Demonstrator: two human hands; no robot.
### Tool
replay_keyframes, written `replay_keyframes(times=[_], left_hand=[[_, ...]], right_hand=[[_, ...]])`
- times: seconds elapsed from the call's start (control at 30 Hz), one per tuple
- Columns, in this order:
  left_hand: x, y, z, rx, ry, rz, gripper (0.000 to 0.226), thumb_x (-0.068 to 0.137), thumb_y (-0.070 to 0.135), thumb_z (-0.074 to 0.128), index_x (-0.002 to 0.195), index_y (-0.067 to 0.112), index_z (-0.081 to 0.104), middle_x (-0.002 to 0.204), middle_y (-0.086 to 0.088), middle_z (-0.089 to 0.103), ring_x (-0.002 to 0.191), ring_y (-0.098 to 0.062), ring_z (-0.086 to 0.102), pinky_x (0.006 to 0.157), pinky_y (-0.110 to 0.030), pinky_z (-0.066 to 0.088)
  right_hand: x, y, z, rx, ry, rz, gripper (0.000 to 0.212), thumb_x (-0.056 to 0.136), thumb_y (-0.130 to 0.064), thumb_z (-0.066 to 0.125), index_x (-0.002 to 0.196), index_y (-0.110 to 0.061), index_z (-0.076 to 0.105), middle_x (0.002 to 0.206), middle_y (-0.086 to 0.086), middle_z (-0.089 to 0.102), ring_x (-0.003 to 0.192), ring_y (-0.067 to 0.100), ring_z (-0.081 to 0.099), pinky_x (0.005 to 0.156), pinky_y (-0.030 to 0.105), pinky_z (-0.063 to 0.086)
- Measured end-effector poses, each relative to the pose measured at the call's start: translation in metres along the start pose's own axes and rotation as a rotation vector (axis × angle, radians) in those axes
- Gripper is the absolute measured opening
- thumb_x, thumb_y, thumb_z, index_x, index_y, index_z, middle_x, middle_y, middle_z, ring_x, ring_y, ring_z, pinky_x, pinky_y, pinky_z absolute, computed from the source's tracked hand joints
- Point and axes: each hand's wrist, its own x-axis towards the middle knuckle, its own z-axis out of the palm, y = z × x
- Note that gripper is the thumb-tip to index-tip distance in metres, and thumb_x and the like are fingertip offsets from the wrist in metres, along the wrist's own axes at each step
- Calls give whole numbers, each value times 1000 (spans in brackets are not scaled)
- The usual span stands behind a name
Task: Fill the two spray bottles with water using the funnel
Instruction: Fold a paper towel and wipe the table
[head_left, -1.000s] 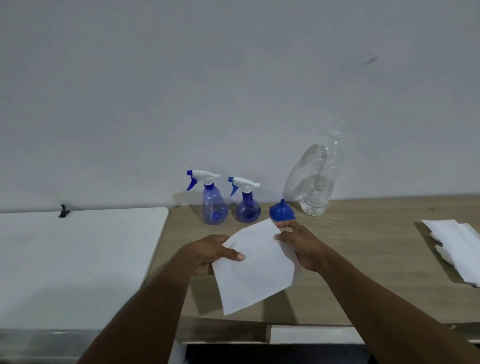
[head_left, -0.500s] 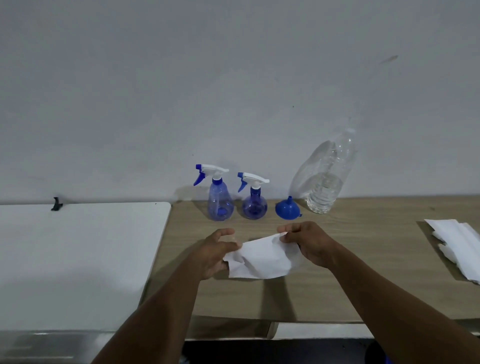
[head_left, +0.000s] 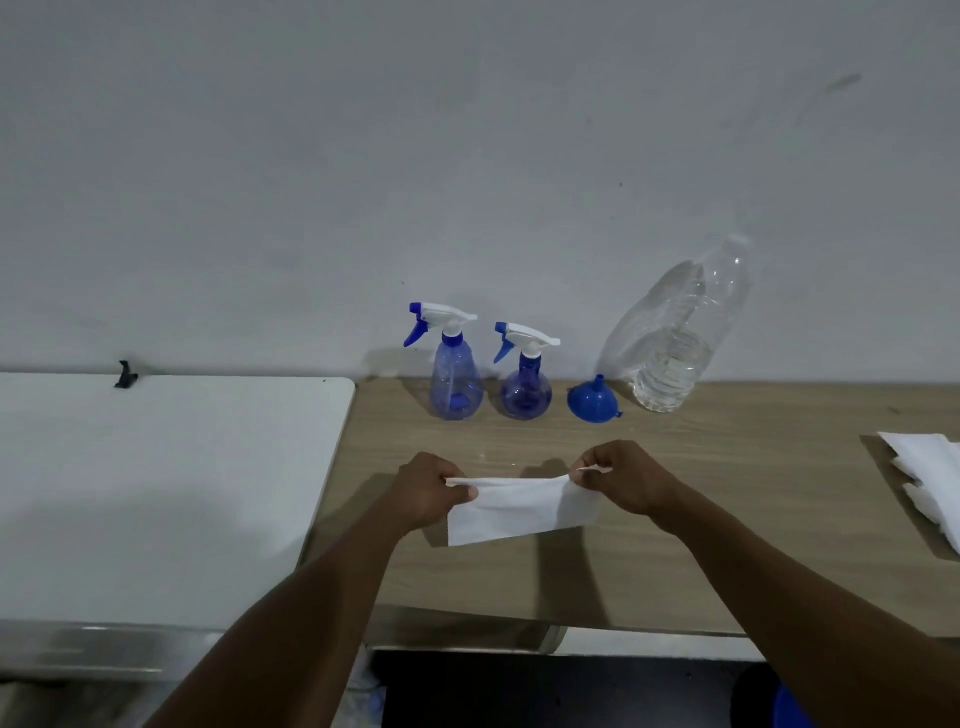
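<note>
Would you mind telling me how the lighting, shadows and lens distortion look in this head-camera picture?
Head view: dim, bluish, flat light; soft shadows fall on the wooden table under both hands and behind the water bottle on the wall. Wide-angle distortion leans the bottle, and its cap nearly blends into the wall. The paper towel stays sharp.

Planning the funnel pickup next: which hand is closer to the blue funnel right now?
Right. The right hand is just in front of the blue funnel, slightly to its right, pinching the white tissue. The left hand holds the tissue's other end, farther left, before the spray bottles.
</note>
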Motion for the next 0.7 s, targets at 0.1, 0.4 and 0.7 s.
replay_keyframes(times=[0.1,0.4,0.7], left_hand=[[-8,-10,-11,56,-113,-59,14,90,24,71,84,11,72,62,1,63,41,-1,56,39,-12,39],[13,-21,-56,234,449,136,14,88,30,64,80,24,73,69,2,68,70,-21,66,61,-24,41],[18,-104,-22,630,441,258,26,79,18,63,102,20,77,102,-5,73,95,-28,69,85,-37,56]], right_hand=[[3,-4,2,83,-169,19,14,94,-12,63,97,-4,74,103,12,71,89,16,62,78,29,55],[53,-62,22,-73,12,-215,9,91,-6,64,89,-15,67,89,-1,66,85,15,61,73,21,48],[46,-2,91,-449,121,-497,18,84,-11,67,95,-24,71,108,-5,69,107,16,57,92,33,48]])
